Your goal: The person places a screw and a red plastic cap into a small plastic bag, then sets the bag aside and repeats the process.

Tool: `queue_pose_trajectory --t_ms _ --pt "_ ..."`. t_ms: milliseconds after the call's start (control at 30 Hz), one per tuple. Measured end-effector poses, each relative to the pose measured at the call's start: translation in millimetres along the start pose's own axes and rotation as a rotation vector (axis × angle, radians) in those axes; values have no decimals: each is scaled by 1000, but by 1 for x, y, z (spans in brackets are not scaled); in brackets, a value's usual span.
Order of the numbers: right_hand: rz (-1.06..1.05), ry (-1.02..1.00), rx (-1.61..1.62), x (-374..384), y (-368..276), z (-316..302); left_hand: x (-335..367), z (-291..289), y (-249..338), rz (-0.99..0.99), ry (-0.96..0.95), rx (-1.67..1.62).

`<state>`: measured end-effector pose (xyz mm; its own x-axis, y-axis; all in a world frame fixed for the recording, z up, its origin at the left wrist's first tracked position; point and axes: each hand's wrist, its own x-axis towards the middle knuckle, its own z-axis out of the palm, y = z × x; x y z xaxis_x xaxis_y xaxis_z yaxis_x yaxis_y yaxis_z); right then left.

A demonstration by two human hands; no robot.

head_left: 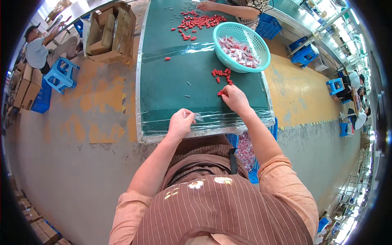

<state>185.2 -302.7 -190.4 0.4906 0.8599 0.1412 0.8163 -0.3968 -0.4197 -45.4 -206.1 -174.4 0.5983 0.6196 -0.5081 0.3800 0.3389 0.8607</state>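
My left hand (181, 123) is closed near the table's front edge, pinching a small clear plastic bag (199, 117) between thumb and fingers. To its right, my right hand (235, 99) has its fingertips closed on a small red cylindrical piece (221, 93); the fingers partly hide it. Just beyond that hand lies a small group of loose red pieces (218, 74). Two thin grey pins lie apart on the table, one farther (188, 83) and one nearer (187, 96). A single red piece (167, 59) rests toward the left side.
A turquoise perforated basket (257, 39) holds bagged red pieces on the green table (163, 87). Farther back lies a large red heap (204, 21), near another person's arm (232, 10). A blue crate (233, 139) of small packets stands below the front edge. An open carton (122, 38) stands left.
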Motion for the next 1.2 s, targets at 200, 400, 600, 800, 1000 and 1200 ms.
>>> queue_pose_trajectory --t_ms 200,400,600,800,1000,1200 --pt "46 -92 -21 9 -9 -4 4 -3 -2 57 13 18" --pt "43 23 206 10 -19 1 2 -5 -4 74 43 -30" --pt "-69 -46 320 21 -54 21 -2 -3 -8 21 45 -73" --pt "-198 -179 155 -2 -77 20 7 -23 -30 43 46 -260" --pt "-310 -157 80 -30 -77 19 7 -20 -28 70 84 -191" --pt "-232 -184 147 -18 -80 12 11 -14 -27 212 154 -50"
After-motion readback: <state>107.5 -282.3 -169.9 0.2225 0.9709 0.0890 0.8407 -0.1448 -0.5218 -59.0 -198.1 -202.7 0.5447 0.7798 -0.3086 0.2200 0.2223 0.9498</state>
